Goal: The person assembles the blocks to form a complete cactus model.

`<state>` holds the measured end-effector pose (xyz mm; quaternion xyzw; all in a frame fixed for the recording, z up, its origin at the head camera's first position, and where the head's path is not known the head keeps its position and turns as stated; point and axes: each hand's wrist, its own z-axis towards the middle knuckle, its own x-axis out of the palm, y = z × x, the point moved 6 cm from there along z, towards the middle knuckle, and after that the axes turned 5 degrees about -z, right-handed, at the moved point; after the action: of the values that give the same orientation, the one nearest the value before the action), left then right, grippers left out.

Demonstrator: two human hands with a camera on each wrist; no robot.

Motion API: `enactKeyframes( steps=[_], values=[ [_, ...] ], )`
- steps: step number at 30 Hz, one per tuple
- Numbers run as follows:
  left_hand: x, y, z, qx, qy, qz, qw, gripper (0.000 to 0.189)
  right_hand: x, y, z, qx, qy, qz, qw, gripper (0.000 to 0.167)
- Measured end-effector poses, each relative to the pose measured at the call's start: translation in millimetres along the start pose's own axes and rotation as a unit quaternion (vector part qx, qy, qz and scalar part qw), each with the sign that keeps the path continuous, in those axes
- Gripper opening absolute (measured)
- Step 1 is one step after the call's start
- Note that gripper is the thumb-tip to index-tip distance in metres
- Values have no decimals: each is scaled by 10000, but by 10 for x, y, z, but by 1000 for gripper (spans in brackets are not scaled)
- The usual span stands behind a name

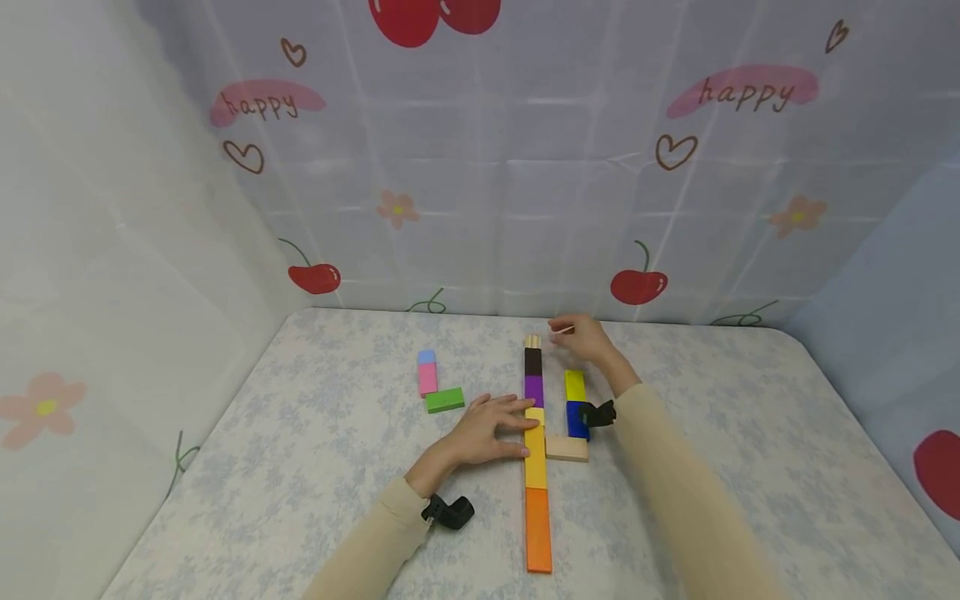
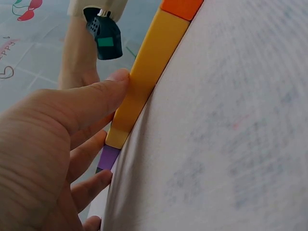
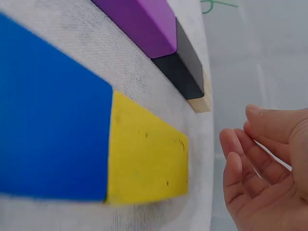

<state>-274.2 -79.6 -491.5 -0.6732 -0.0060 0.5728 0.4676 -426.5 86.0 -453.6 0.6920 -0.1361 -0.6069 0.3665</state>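
Observation:
A straight row of blocks runs away from the person: an orange block [image 1: 537, 533], yellow blocks [image 1: 536, 471], a purple block [image 1: 534, 392], a black block [image 1: 533, 362] and a pale wooden piece [image 1: 532, 342] at the far end. My left hand [image 1: 487, 429] rests against the row from the left, its thumb [image 2: 118, 82] touching the yellow side and its other fingertips along the yellow and purple parts. Just right of the far end my right hand [image 1: 585, 337] hovers, fingers loosely bent; no block shows in it in the right wrist view.
To the right of the row stand a yellow block [image 1: 574, 385], a blue block [image 1: 576, 419] and a plain wooden block [image 1: 567, 448]. On the left lie a light blue block [image 1: 427, 357], a pink block [image 1: 427, 379] and a green block [image 1: 446, 400]. A patterned curtain [image 1: 495, 233] hangs behind the table.

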Motion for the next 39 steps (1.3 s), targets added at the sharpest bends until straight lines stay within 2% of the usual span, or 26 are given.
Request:
enactKeyframes(
  steps=[4,8,13,20,25,34,39],
  values=[
    [-11,-11,-5,-4,-19,6,10000,47,-105,-32,-147,-74,-411,-106,9991,39],
    [-18,-25,-4,2,-31,68,10000,47,-210,-52,-405,-281,-675,-148,9972,40],
    [-21,-15,-10,-31,-36,61,10000,48,-250,-43,-779,-820,-742,-165,9937,44],
    [-7,10,-5,-34,-47,86,9999,48,-171,-49,-1169,-1203,-602,-397,9901,48],
    [8,32,7,-72,-46,92,9999,49,-69,-67,-1321,-1505,-399,-529,9864,52],
    [14,10,4,-56,3,55,10000,48,163,-168,-1499,-1741,-21,-690,9823,59],
    [10,23,-3,-140,4,128,9998,49,247,-184,-1545,-1974,-85,-972,9755,61]
  ],
)
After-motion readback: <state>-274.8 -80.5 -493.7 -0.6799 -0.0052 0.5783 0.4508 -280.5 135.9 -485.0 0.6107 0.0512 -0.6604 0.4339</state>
